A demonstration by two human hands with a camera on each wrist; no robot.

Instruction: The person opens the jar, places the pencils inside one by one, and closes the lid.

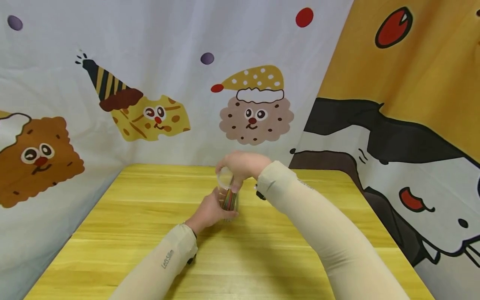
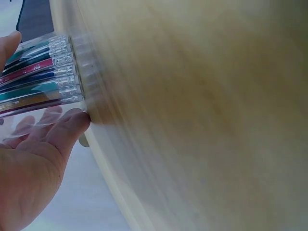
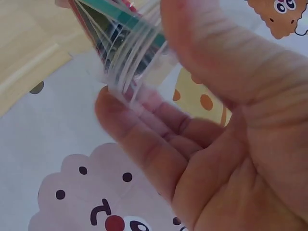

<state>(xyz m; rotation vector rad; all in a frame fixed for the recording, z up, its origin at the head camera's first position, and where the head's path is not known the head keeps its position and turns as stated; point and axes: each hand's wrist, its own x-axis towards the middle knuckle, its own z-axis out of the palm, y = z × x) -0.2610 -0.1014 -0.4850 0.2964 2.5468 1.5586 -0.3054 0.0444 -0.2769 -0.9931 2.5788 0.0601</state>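
My left hand (image 1: 211,211) grips the lower part of a clear plastic container (image 2: 85,65) above the table. Colored pens (image 2: 36,89) with clear ends stand bunched inside it, teal, red, blue and orange among them. Over its top, my right hand (image 1: 241,166) reaches down and holds a clear round lid (image 1: 225,178) between thumb and fingers. In the right wrist view, curved ridges show on the clear plastic by the thumb, with a teal pen (image 3: 113,14) visible through it. Blur there leaves me unable to tell whether the lid is seated on the container.
The yellow wood-grain table (image 1: 150,200) spreads out under both arms. Behind it hangs a pale curtain (image 1: 180,25) printed with cartoon snacks, and an orange, black and white patterned cloth (image 1: 348,75) runs along the right side.
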